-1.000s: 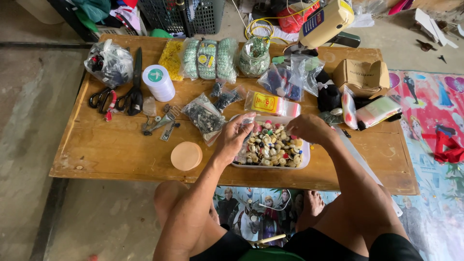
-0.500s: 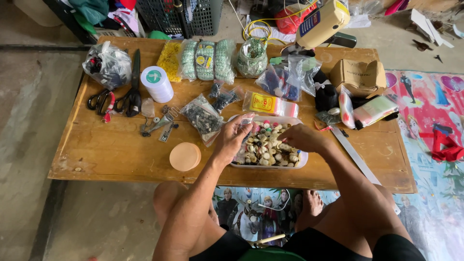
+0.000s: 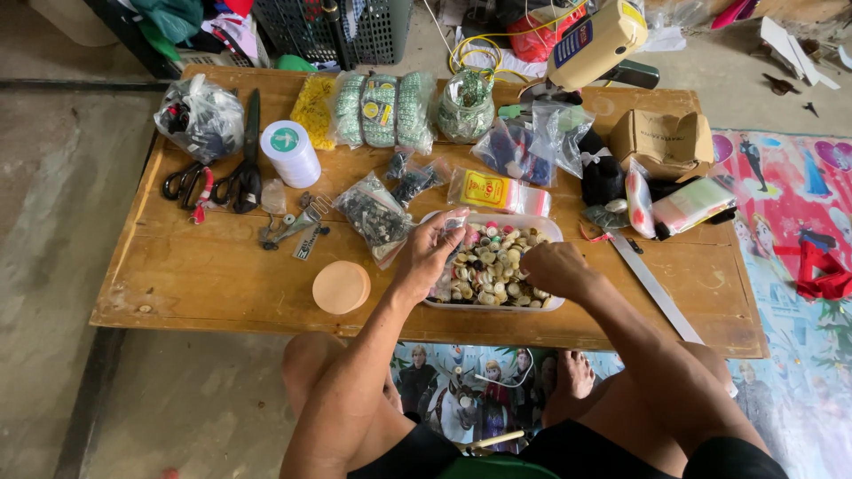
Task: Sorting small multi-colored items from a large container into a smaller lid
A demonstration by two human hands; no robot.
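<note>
Both hands work in the tray [image 3: 550,232] of buttons [image 3: 491,266], which sits on the counter [image 3: 213,275] at its 6 o'clock edge. The left hand [image 3: 426,255] pinches a small clear bag [image 3: 456,222] at the tray's 9 o'clock; the right hand [image 3: 550,268] curls loosely over the buttons at 3 o'clock. Sorting goes best with light fingertips and the bag mouth kept open.

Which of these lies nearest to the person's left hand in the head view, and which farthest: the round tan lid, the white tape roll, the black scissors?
From the left hand:
1. Round tan lid, just to its left near the table's front edge.
2. White tape roll, farther back and left.
3. Black scissors, farthest left, beyond the roll.
</note>
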